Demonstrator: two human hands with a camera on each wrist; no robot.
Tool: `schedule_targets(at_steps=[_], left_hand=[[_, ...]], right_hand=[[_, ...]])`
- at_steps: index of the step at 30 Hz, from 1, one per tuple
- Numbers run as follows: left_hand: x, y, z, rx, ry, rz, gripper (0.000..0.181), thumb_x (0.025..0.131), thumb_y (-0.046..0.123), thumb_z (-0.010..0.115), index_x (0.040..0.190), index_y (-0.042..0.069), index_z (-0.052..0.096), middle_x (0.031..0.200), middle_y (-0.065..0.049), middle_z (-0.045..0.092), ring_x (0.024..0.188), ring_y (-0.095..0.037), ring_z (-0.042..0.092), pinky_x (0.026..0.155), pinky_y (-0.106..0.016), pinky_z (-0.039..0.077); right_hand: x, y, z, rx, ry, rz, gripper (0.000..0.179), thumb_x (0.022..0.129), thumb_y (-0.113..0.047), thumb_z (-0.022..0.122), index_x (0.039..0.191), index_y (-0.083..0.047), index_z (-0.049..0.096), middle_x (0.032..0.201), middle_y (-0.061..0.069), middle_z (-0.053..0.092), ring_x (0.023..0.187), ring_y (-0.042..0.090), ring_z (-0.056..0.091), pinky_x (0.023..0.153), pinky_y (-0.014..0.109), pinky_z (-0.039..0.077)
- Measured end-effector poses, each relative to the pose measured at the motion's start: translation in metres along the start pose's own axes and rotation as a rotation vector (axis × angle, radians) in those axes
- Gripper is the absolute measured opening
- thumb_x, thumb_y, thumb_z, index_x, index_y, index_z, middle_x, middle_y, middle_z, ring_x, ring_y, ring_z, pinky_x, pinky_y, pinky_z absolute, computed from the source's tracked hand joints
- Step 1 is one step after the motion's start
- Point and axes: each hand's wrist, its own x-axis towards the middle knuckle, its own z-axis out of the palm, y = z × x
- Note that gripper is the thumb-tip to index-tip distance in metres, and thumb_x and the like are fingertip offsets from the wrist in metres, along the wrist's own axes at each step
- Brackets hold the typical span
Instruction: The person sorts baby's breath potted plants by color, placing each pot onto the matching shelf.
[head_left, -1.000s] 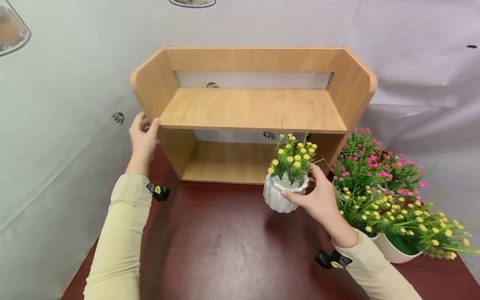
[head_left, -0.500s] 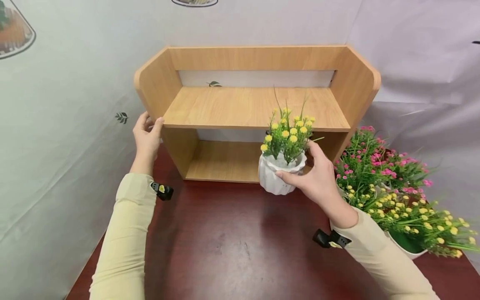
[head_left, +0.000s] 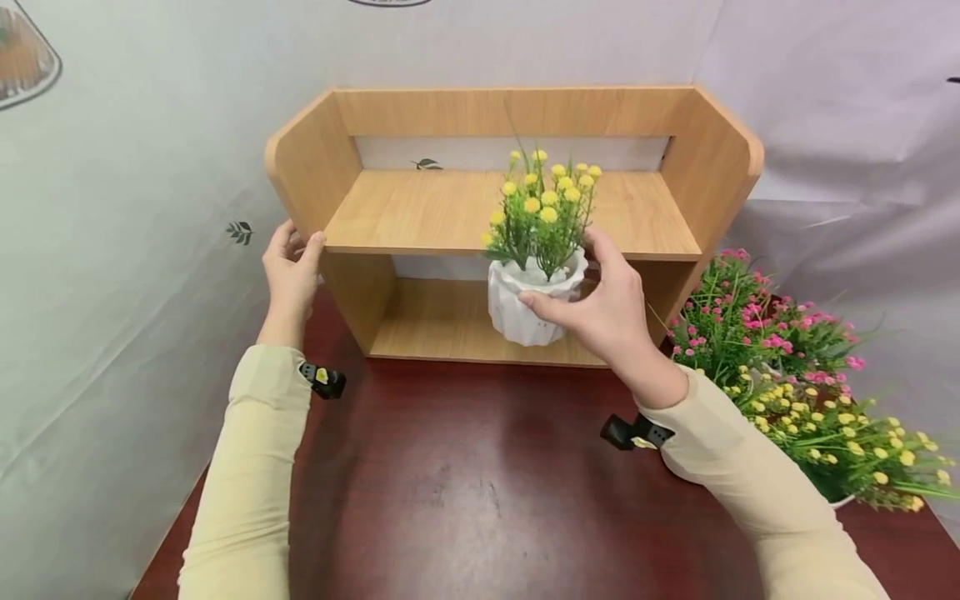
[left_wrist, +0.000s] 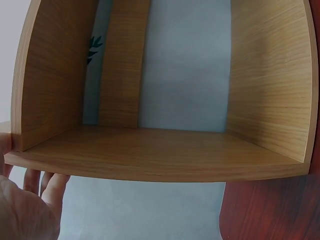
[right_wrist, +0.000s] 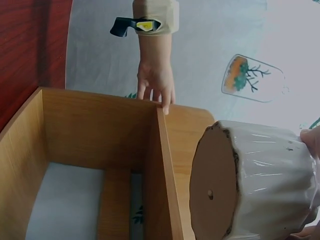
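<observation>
A two-tier wooden desk shelf stands against the wall. At its left side panel is my left hand, its thumb on the front edge by the upper board and its fingers around the outside. My right hand grips a white ribbed flowerpot by the rim, thumb in front. Yellow artificial flowers rise from this pot. It hangs upright in the air before the upper board's front edge. In the right wrist view the flat brown underside of the pot shows, with a small hole.
Beside the shelf on the right stand several more potted plants, with pink flowers behind and yellow flowers in front, partly behind the right sleeve. A dark red-brown table lies beneath everything. Pale patterned sheeting covers the walls.
My right hand has lifted the flowerpot from low before the bottom compartment up to the upper board's height, moving a little left. My left hand stays on the side panel.
</observation>
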Motion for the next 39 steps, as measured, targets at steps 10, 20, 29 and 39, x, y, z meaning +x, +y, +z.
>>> schedule_targets(at_steps=[10,20,29,39], left_hand=[[0.001,0.005,0.0,0.021,0.009,0.015,0.035,0.092,0.014,0.06,0.126,0.021,0.06,0.115,-0.008,0.06,0.098,-0.014,0.056,0.081,-0.029,0.049],[0.0,0.007,0.001,0.027,0.029,0.016,0.035,0.092,0.014,0.06,0.126,0.02,0.06,0.113,-0.008,0.061,0.096,-0.014,0.057,0.084,-0.03,0.049],[-0.002,0.003,0.004,0.009,0.025,-0.013,0.035,0.092,0.014,0.06,0.126,0.021,0.06,0.109,-0.005,0.061,0.094,-0.012,0.057,0.077,-0.027,0.047],[-0.001,0.007,0.005,0.001,0.025,-0.008,0.035,0.092,0.014,0.06,0.125,0.021,0.061,0.111,-0.007,0.061,0.093,-0.013,0.057,0.077,-0.026,0.047]], right_hand=[[0.03,-0.008,0.017,0.064,-0.008,-0.027,0.068,0.064,-0.024,0.086,0.123,-0.007,0.056,0.106,0.008,0.062,0.097,0.016,0.057,0.082,0.035,0.052],[0.052,-0.011,0.034,0.061,-0.018,0.034,0.075,0.064,-0.032,0.085,0.129,-0.013,0.053,0.112,0.005,0.063,0.099,0.014,0.059,0.084,0.029,0.052],[0.06,0.0,0.043,-0.021,-0.003,0.101,0.098,0.063,-0.038,0.085,0.144,-0.012,0.037,0.123,0.007,0.061,0.106,0.019,0.059,0.086,0.034,0.049],[0.069,0.003,0.053,0.023,0.024,0.097,0.102,0.064,-0.039,0.086,0.144,-0.019,0.026,0.125,0.007,0.061,0.109,0.016,0.059,0.083,0.031,0.05]])
